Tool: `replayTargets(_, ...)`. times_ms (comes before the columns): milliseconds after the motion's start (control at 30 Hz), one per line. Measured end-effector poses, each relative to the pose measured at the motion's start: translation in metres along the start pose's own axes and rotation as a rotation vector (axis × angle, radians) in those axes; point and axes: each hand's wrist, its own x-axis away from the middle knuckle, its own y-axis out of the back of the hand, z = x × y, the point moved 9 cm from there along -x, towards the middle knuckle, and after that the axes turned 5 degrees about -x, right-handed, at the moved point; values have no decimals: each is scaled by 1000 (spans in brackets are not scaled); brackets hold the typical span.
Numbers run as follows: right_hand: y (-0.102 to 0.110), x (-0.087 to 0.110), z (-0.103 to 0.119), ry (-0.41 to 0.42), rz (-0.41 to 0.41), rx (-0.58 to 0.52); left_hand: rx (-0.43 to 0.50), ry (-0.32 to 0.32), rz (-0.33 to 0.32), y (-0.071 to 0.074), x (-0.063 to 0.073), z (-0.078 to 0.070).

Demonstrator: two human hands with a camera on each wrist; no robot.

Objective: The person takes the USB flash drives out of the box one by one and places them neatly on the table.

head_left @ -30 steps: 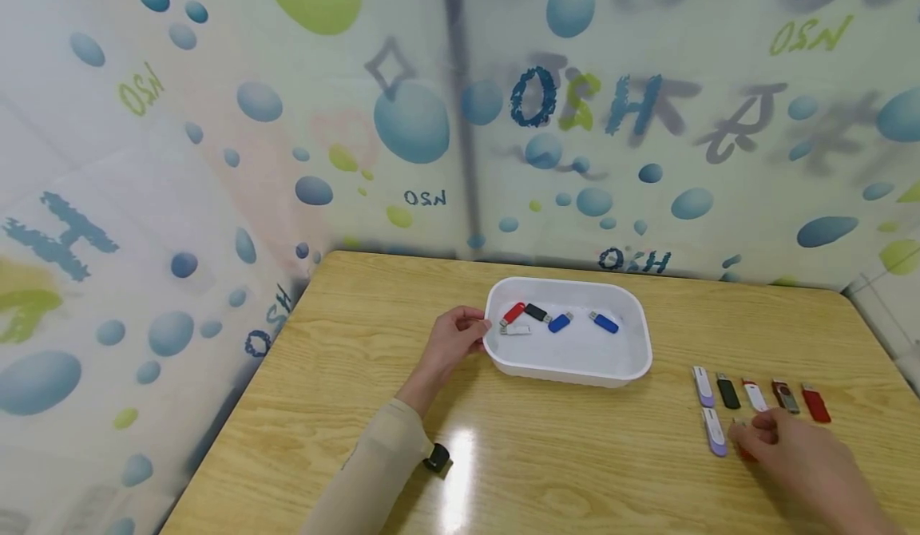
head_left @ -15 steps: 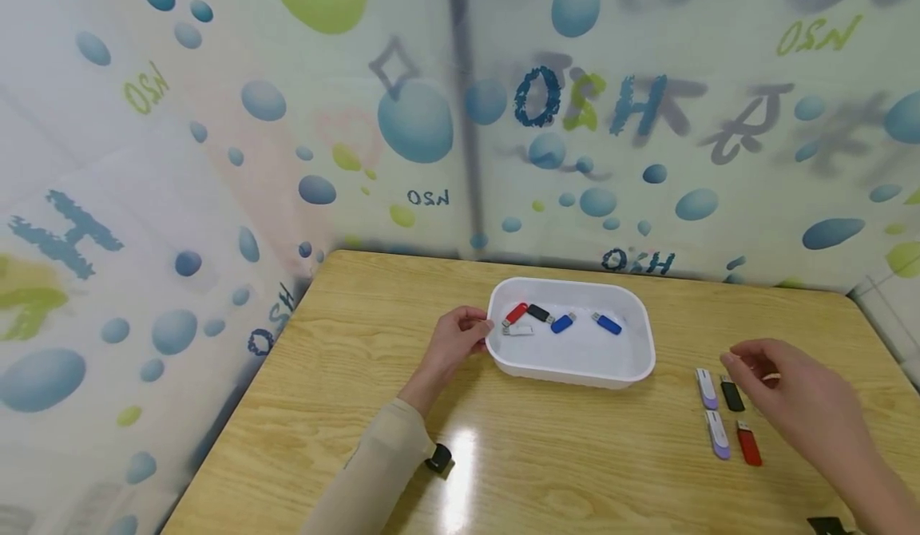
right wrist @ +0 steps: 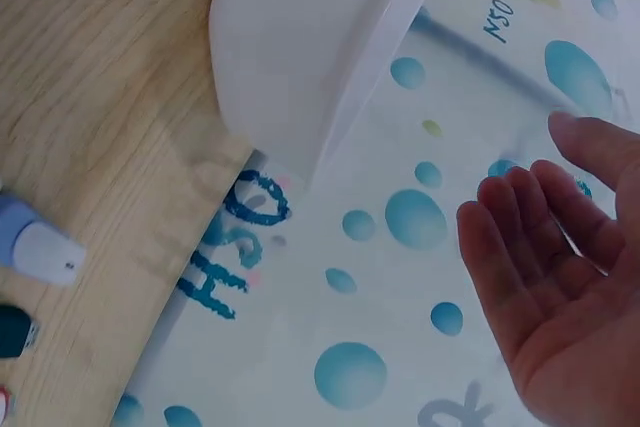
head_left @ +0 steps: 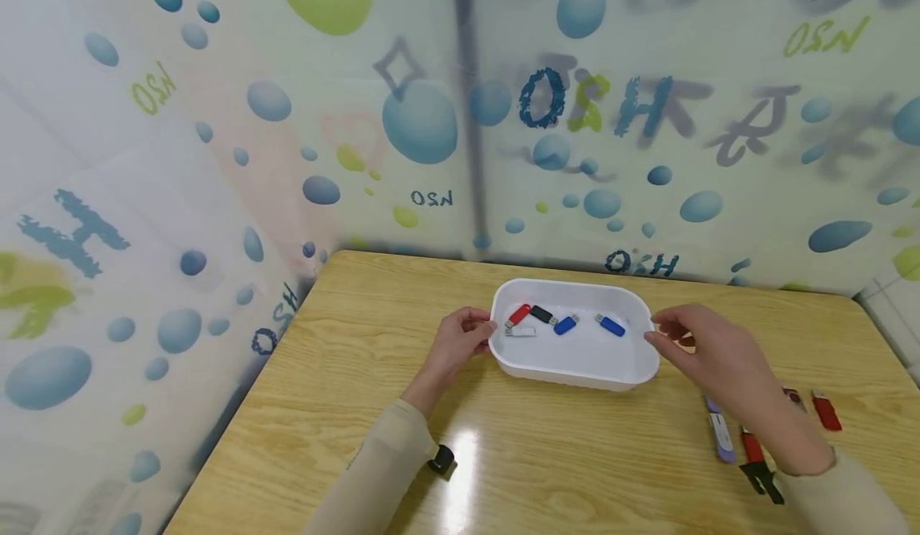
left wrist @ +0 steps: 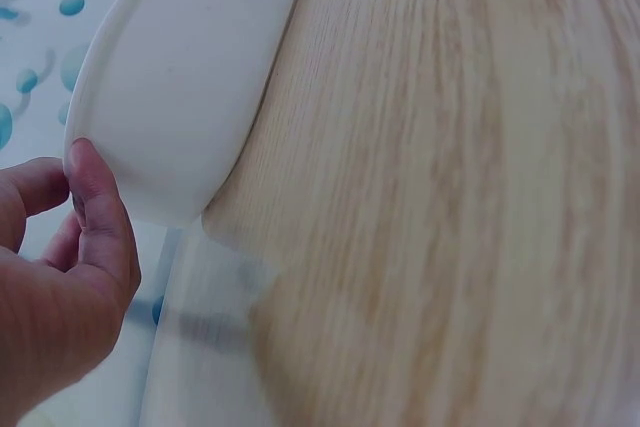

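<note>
A white plastic bin (head_left: 575,359) sits on the table, with several USB sticks spread inside: a red one (head_left: 517,316), a black one (head_left: 542,315), a white one (head_left: 521,332) and two blue ones, one of them (head_left: 610,326) apart at the right. My left hand (head_left: 458,335) pinches the bin's left rim between thumb and fingers, as the left wrist view (left wrist: 70,277) also has it. Beside the right rim my right hand (head_left: 711,351) reaches in with thumb and fingers parted. The right wrist view shows this hand (right wrist: 560,277) holding nothing, its fingers loosely bent.
More USB sticks lie on the wooden table (head_left: 575,455) at the right, partly hidden under my right forearm: a white and purple one (head_left: 722,437), a red one (head_left: 826,411) and a swivel one (head_left: 794,398). A patterned curtain (head_left: 417,223) hangs behind the table.
My right hand has let go of a red USB stick in the row at the right, lifted, and moved left to the bin's right end. The left hand stays on the rim.
</note>
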Motion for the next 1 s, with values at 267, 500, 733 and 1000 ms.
replayTargets(267, -25, -23, 14, 91, 101, -43, -5, -4, 3, 0, 0, 0)
replayTargets(500, -57, -37, 20, 111, 210, -13, -8, -12, -1, 0, 1, 0)
replayTargets(733, -86, -49, 31, 146, 268, -6, -15, -6, -8, 1, -1, 0)
replayTargets(1000, -122, -64, 45, 125, 347, -10, -18, -8, -15, 0, 1, -1)
